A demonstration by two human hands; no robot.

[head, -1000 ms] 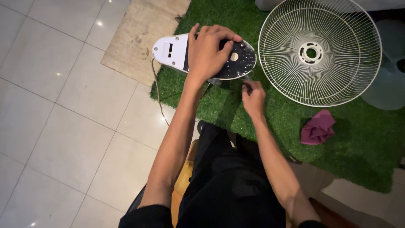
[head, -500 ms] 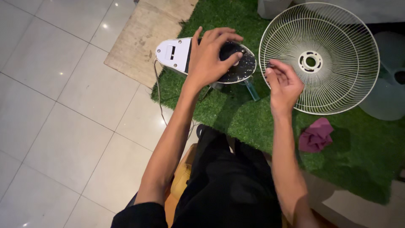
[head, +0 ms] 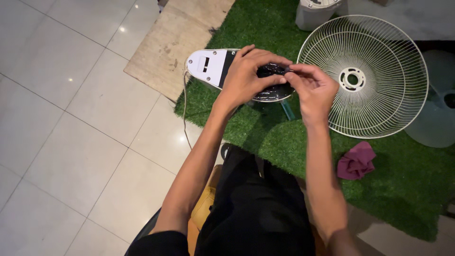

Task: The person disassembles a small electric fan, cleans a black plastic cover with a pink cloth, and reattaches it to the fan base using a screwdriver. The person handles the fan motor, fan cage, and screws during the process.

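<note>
On the green turf mat (head: 265, 137), the left hand (head: 246, 76) stays clamped over the fan motor housing (head: 227, 71); the right hand (head: 313, 90) has come up from the grass, now pinching a small part against the housing beside the wire fan guard (head: 379, 109).

We look down on a floor of large glossy white square tiles (head: 76, 156) with thin grey joints; small bright spots of lamp light glint on them at upper left. A worn beige rectangular mat (head: 175, 40), stained in places, lies on the tiles and touches the edge of a green artificial-grass carpet (head: 407, 189) that fills the right half of our view. On the grass we see a round white wire grille (head: 379, 90) lying flat, a crumpled magenta cloth (head: 356, 161) just below it, and a pale translucent blade piece (head: 436, 123) at the right edge. A grey plastic base (head: 315, 16) stands at the top.
</note>
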